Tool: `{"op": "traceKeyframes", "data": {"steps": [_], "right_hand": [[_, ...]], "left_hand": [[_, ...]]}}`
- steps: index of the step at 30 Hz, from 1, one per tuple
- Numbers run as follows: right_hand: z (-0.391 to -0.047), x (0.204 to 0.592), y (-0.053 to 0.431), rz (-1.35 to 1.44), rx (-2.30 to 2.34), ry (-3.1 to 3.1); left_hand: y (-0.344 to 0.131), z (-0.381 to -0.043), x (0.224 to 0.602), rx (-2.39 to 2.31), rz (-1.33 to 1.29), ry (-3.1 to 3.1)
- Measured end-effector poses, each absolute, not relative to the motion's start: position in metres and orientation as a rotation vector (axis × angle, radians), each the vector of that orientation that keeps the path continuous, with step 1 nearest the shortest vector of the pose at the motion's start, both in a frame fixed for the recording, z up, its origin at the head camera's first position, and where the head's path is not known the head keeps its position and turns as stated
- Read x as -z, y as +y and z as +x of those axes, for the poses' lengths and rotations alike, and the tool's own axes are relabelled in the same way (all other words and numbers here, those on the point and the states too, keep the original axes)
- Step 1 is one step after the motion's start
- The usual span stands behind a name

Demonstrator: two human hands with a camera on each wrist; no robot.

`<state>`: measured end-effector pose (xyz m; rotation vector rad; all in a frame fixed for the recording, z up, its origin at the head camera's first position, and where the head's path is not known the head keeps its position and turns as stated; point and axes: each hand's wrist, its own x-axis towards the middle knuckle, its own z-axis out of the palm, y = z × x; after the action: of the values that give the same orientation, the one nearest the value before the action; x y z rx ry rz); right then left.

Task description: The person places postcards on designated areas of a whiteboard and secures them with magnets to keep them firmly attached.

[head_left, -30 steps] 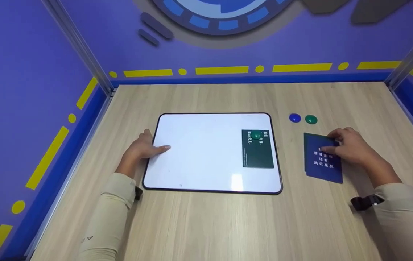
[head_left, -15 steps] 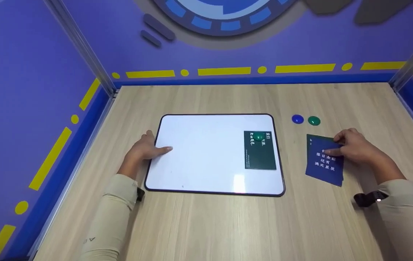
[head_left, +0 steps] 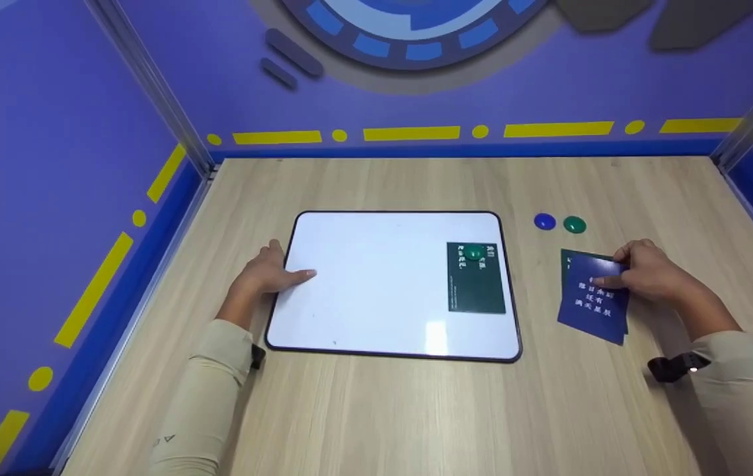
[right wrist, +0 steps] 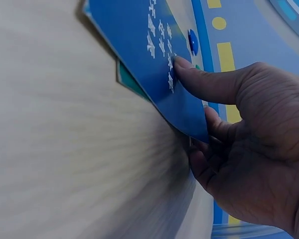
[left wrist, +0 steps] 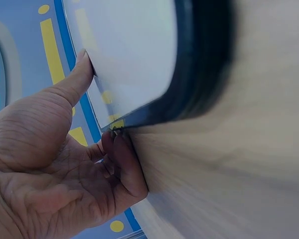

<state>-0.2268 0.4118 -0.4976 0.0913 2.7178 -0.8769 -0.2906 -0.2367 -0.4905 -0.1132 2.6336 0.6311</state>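
A white board with a dark rim (head_left: 363, 284) lies on the table. My left hand (head_left: 264, 270) holds its left edge, thumb on the white face and fingers curled at the rim. Near the board's right side is a dark green card (head_left: 475, 291) with white writing, a round green magnet (head_left: 473, 252) on top of it. Farther right, my right hand (head_left: 655, 272) pinches the right edge of a blue card (head_left: 593, 325), thumb over its printed face. In the right wrist view this blue card (right wrist: 134, 45) bends up slightly above a green card (right wrist: 131, 82), mostly hidden beneath.
A blue round magnet (head_left: 545, 221) and another green one (head_left: 574, 225) lie side by side on the wooden table (head_left: 389, 416), behind the cards. Blue-purple panels with yellow markings (head_left: 409, 134) enclose the table at the back and sides.
The blue card has turned and shifted slightly over the green card, whose upper-left corner with white marks now shows. My left hand stays on the board's edge. The whole head view has shifted slightly.
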Motion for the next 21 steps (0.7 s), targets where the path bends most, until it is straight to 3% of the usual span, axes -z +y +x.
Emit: {"op": "traceKeyframes", "data": {"steps": [21], "right_hand": [[-0.216,0.482,0.402,0.137,0.82,2.884]], "left_hand": [[-0.238,-0.29,0.495,-0.69,-0.127,2.631]]}}
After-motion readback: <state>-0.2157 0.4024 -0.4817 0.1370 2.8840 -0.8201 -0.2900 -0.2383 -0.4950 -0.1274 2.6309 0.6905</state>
